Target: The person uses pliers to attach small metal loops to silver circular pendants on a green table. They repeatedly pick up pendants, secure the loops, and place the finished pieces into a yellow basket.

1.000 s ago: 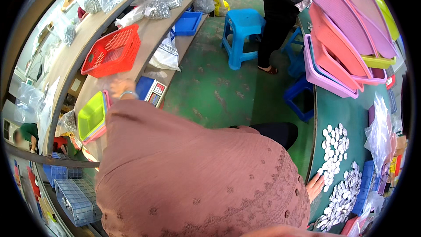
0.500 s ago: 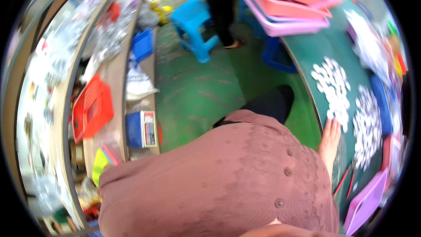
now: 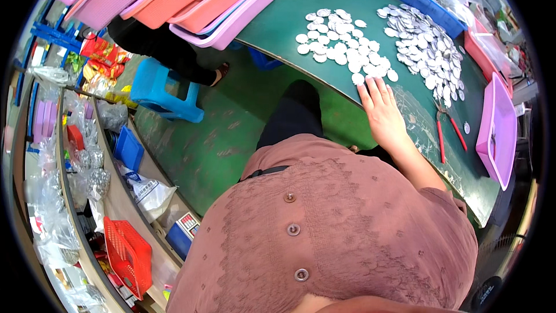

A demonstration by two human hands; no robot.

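My right hand [image 3: 383,117] lies palm down on the green-topped table [image 3: 278,20], its fingers stretched out and close together. The fingertips touch the near edge of a loose spread of small round whitish pieces [image 3: 341,37], which look flat with small tabs. Nothing shows gripped in this hand. Farther right lies a denser heap of similar silvery pieces [image 3: 425,46]. Red-handled pliers [image 3: 441,130] rest near that heap, jaws toward it, with one single piece beside them. My left hand is out of view.
A purple tray [image 3: 498,130] sits at the table's right edge, with a blue bin [image 3: 425,3] farther back. Stacked pink and purple baskets [image 3: 231,11] stand at the far left corner. A person in dark trousers [image 3: 165,46] is by a blue stool [image 3: 165,90]. Cluttered shelves [image 3: 124,179] line the left.
My view has turned to the right, so the table and both heaps now appear nearer the middle and sharper. My right hand still rests at the edge of the spread pieces.
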